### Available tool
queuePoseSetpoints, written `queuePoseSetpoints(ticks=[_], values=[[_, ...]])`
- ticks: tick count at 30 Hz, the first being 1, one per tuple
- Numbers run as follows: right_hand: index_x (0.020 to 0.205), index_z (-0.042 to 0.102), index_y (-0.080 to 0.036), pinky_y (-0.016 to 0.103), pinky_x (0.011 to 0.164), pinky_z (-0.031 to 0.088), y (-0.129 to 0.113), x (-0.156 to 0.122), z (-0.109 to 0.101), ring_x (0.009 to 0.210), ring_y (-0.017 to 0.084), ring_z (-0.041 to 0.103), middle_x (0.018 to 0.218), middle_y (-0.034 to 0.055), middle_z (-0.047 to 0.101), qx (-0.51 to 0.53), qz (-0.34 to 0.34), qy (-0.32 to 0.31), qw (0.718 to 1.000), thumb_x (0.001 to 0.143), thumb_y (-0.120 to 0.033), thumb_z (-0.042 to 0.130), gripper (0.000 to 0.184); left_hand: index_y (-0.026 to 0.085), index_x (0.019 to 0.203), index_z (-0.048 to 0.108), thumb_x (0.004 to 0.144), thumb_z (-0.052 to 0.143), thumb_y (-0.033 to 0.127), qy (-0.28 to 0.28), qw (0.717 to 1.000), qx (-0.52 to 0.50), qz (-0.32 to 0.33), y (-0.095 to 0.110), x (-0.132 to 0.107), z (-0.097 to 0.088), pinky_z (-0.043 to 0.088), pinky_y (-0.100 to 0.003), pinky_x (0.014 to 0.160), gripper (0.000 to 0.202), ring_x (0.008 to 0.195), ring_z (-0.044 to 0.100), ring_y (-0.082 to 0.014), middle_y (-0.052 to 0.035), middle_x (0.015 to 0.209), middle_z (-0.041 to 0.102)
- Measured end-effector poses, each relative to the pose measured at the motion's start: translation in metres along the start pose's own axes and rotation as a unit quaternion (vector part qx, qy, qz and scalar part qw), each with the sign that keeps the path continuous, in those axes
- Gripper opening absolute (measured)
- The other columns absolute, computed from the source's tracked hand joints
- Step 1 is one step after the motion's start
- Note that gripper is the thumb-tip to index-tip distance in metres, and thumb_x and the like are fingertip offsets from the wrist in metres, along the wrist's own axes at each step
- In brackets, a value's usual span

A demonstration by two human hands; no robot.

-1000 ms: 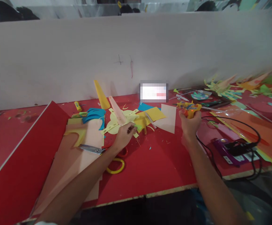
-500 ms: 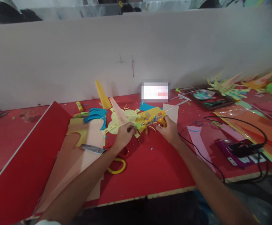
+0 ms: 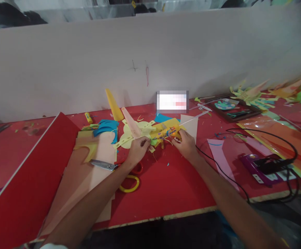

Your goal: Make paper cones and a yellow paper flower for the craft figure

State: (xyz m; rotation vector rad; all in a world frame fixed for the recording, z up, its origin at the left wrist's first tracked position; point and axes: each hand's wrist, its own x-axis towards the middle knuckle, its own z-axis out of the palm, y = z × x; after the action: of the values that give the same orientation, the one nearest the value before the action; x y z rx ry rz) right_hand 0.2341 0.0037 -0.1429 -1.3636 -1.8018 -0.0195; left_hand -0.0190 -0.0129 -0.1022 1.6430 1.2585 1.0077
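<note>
My right hand (image 3: 186, 142) is wrapped round the handle of a yellow hot glue gun (image 3: 170, 132), whose clear glue stick (image 3: 194, 118) juts out at the back. The gun's nozzle points left at a small light-green paper piece (image 3: 153, 141). My left hand (image 3: 140, 148) pinches that green piece, its fingertips partly hidden. Just beyond the left hand lies a pale-yellow paper flower shape (image 3: 126, 133) with strips, and a peach paper cone (image 3: 131, 121) rises from it. Whether glue is coming out is too small to tell.
Scissors (image 3: 129, 183) with red and yellow handles lie beside my left forearm. A yellow cone (image 3: 113, 105) stands near the white partition (image 3: 88, 69). Peach card sheets (image 3: 88, 193) lie left. Right are a black cord (image 3: 224, 171), a purple box (image 3: 256, 169) and a dark tray (image 3: 237, 117).
The glue gun has shifted slightly, its nozzle now lying against or over the green piece. My right-hand fingers have moved a little on the handle. The left hand is nearly still.
</note>
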Motion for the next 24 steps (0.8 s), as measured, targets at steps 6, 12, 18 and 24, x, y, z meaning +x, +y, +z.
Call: queuePoseSetpoints(ticks=[6, 12, 18, 24], values=[[0.093, 0.058, -0.025, 0.036, 0.072, 0.052, -0.0001, 0.0005, -0.0004, 0.082, 0.028, 0.068, 0.086, 0.0084, 0.071, -0.001, 0.016, -0.006, 1.000, 0.091, -0.036, 0.062, 0.012, 0.020, 0.075, 0.066, 0.097, 0.055, 0.042, -0.001, 1.000, -0.003, 0.004, 0.0003, -0.0007, -0.0003, 0.047, -0.029, 0.064, 0.033, 0.062, 0.065, -0.0176, -0.0023, 0.067, 0.074], [0.092, 0.057, -0.024, 0.035, 0.072, 0.051, -0.0013, 0.0005, -0.0016, 0.082, 0.027, 0.068, 0.087, 0.0086, 0.071, 0.007, 0.011, -0.009, 1.000, 0.092, -0.034, 0.061, 0.010, 0.020, 0.076, 0.066, 0.097, 0.054, 0.042, 0.000, 1.000, 0.009, 0.008, 0.0006, -0.0005, -0.0002, 0.047, -0.028, 0.063, 0.032, 0.063, 0.065, -0.0176, -0.0030, 0.068, 0.074], [0.092, 0.058, -0.024, 0.036, 0.073, 0.052, -0.0010, 0.0014, -0.0037, 0.082, 0.027, 0.068, 0.088, 0.0089, 0.072, 0.006, 0.011, 0.000, 1.000, 0.092, -0.034, 0.062, 0.011, 0.019, 0.078, 0.067, 0.098, 0.053, 0.042, -0.002, 1.000, 0.007, 0.008, -0.0009, -0.0002, 0.0004, 0.047, -0.028, 0.062, 0.033, 0.061, 0.063, -0.0165, -0.0036, 0.069, 0.073], [0.095, 0.058, -0.024, 0.038, 0.075, 0.054, 0.0017, 0.0017, -0.0041, 0.084, 0.029, 0.069, 0.088, 0.0095, 0.072, 0.009, 0.014, -0.004, 1.000, 0.092, -0.039, 0.064, 0.016, 0.019, 0.077, 0.068, 0.098, 0.053, 0.042, -0.002, 1.000, 0.012, 0.005, -0.0010, 0.0002, -0.0004, 0.046, -0.028, 0.064, 0.034, 0.061, 0.063, -0.0165, -0.0037, 0.069, 0.074]])
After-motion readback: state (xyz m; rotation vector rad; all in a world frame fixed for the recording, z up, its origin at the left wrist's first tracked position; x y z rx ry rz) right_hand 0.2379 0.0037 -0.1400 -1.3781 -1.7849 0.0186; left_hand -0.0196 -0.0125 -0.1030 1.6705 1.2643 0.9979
